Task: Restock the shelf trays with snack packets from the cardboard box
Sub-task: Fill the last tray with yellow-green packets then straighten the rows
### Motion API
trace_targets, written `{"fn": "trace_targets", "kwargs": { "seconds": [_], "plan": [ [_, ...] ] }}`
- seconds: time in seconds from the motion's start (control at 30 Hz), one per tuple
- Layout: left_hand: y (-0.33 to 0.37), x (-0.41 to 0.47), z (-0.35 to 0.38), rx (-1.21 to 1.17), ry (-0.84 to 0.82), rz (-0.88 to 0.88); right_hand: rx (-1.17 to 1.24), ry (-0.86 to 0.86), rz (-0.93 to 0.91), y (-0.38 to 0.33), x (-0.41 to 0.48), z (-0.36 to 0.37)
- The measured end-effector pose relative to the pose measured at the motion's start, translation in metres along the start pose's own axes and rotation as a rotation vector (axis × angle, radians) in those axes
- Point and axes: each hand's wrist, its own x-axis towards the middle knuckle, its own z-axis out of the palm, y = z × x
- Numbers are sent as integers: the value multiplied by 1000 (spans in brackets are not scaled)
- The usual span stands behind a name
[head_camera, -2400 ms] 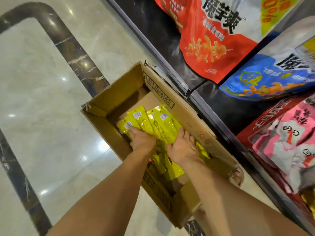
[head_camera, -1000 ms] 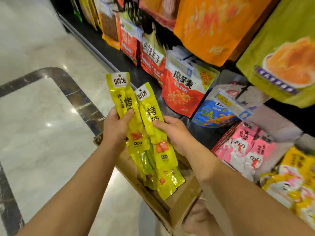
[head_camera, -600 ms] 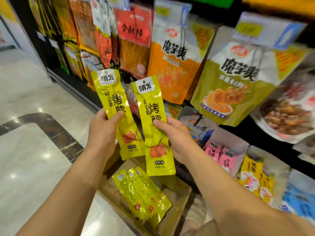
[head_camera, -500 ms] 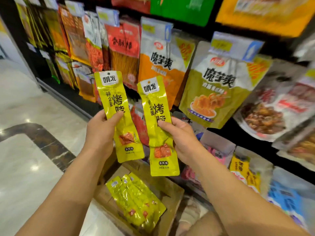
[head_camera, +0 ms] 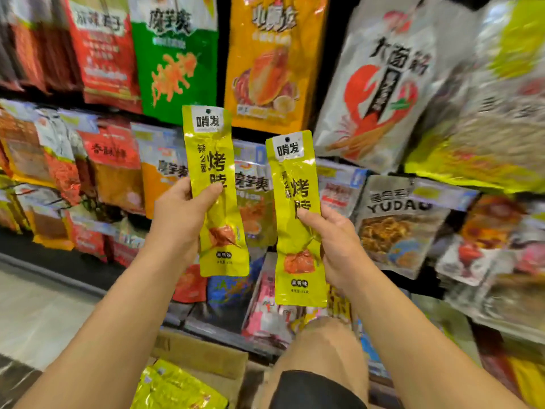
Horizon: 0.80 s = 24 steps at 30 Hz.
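Hand [head_camera: 177, 219] round packet [head_camera: 215, 187]; others [head_camera: 177, 388] in box [head_camera: 203, 355]

We see only a corner of the cardboard box [head_camera: 206, 354] and part of the yellow packets [head_camera: 177, 388] in it, both cut by the bottom edge, while the shelf bags [head_camera: 486, 128] at far right blur past reading and the held packets [head_camera: 215, 187] carry bottom print too small to read.

1 head-worn view (wide-angle) — facing forward and slightly down, close to the shelves [head_camera: 73, 262].
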Motion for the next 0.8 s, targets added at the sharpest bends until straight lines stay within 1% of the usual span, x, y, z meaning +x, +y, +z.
{"fn": "trace_targets", "kwargs": {
  "seconds": [0.2,0.3,0.37,0.6,0.7,0.8],
  "plan": [
    [14,-20,82,-25,-186,-44,35,123,-119,-51,-36,-56],
    [19,-38,131,-35,-297,-86,51,210,-173,-73,-59,-92],
    [18,-51,162,-35,-364,-83,45,268,-196,-84,-75,-116],
    [-2,-103,252,1,-561,-101,14,441,-279,-110,-132,-199],
    [-14,-126,285,2,-611,-110,20,502,-285,-115,-157,-232],
    [-33,-150,314,5,-666,-158,23,555,-273,-118,-181,-263]
  ]
}}
